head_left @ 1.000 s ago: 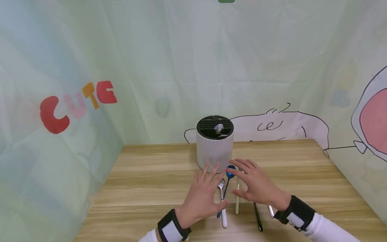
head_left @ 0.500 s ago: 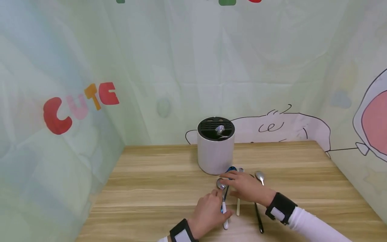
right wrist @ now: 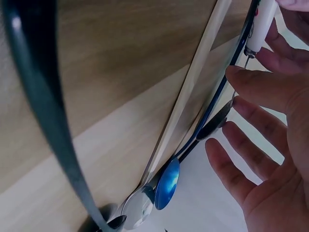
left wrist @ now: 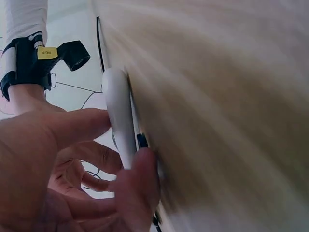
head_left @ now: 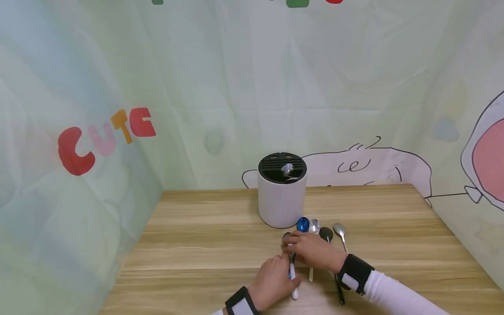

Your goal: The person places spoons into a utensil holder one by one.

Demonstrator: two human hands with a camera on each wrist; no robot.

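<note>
A spoon with a white handle (head_left: 293, 284) lies in front of the cutlery holder. My left hand (head_left: 271, 280) pinches its handle between thumb and fingers, also plain in the left wrist view. At the spoon's metal neck and bowl, my right hand (head_left: 315, 251) has its thumb on one side and fingers on the other, as the right wrist view shows. Beside it, partly covered by my hands, lie a blue spoon (head_left: 302, 224), a silver spoon with a cream handle (right wrist: 140, 205), a black spoon (head_left: 326, 234) and a plain silver spoon (head_left: 339, 229).
A white cylindrical holder (head_left: 281, 205) with a black slotted lid (head_left: 271, 164) stands just behind the spoons. A shiny spoon bowl (head_left: 288, 169) shows at its top. The wooden table (head_left: 197, 245) meets a printed cloth backdrop (head_left: 220, 87) at the back and sides.
Both hands were spread above the spoons. The left came down and took the white handle; the right moved down and left to that spoon's neck, uncovering the blue, black and silver bowls.
</note>
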